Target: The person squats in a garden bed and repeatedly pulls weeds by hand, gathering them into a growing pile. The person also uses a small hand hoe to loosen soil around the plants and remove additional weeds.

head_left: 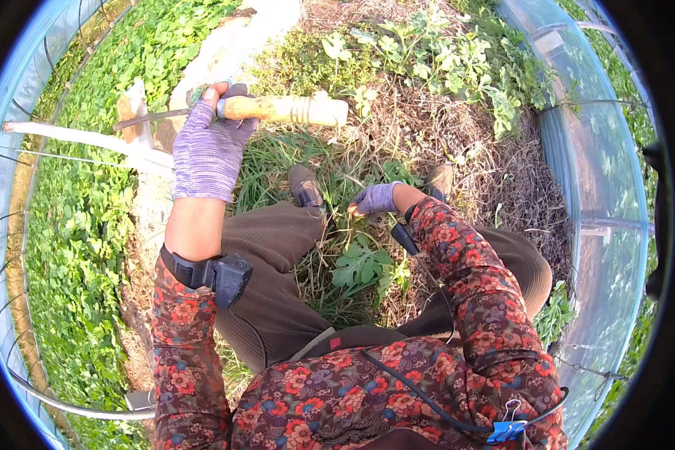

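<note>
My left hand [211, 149], in a purple knit glove with a bare thumb tip, is raised at the upper left. It holds a hand tool with a pale wooden handle [287, 108]. The tool's thin dark metal shaft [152, 117] sticks out leftward, its working end not clear. Some teal fibre [198, 94] shows by my thumb. Lower down, between my knees, my right hand [378, 199] is gloved in purple with its fingers curled among grass and weed stems [337, 225]. Whether they grip a stem is hard to see. A lobed green leaf [361, 263] lies just below it.
Plastic sheeting [602, 169] on hoops curves along both sides. A pale pole [90, 138] juts in from the left. Leafy vines [444, 50] and dry grass [427, 124] spread ahead. My shoes [305, 185] stand in the weeds. Cables [416, 391] cross my floral shirt.
</note>
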Demonstrator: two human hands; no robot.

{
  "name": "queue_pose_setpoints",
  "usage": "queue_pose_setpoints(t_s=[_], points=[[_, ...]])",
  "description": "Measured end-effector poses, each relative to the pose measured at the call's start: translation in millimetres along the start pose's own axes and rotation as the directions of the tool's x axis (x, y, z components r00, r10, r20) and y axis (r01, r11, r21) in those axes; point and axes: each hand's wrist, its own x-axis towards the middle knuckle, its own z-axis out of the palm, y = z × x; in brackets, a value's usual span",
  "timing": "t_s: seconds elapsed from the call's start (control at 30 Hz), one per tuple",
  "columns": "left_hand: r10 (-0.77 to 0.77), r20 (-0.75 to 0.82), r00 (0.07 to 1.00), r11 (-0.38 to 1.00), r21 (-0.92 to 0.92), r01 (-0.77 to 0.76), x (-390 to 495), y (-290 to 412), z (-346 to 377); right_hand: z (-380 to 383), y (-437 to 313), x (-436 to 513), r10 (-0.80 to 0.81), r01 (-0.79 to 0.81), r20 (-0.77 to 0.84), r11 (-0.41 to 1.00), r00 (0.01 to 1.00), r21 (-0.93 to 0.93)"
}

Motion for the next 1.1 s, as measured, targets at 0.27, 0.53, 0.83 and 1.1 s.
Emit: queue_pose_setpoints(t_s=[0.27, 0.53, 0.83, 1.1], points=[[0.005, -0.163, 0.987, 0.97, 0.242, 0.035, 66, -31, -56, -195, -41, 81, -0.197, 0.324, -0.289, 0.799, 0.937, 0.506], [-0.124, -0.509, 0.852, 0.955, 0.171, 0.241, 176, -63, -58, -310, -37, 251, -0.145, -0.258, -0.302, 0.264, 0.942, -0.929], [-0.19, -0.56, 0.806, 0.97, 0.02, 0.243, 314, -84, -38, -336, 5, 230, -0.161, -0.356, -0.456, 0.424, 0.875, -0.833], [-0.264, -0.498, 0.826, 0.965, -0.134, 0.227, 378, -77, -44, -305, -23, 127, -0.18, -0.339, -0.462, 0.466, 0.868, -0.817]])
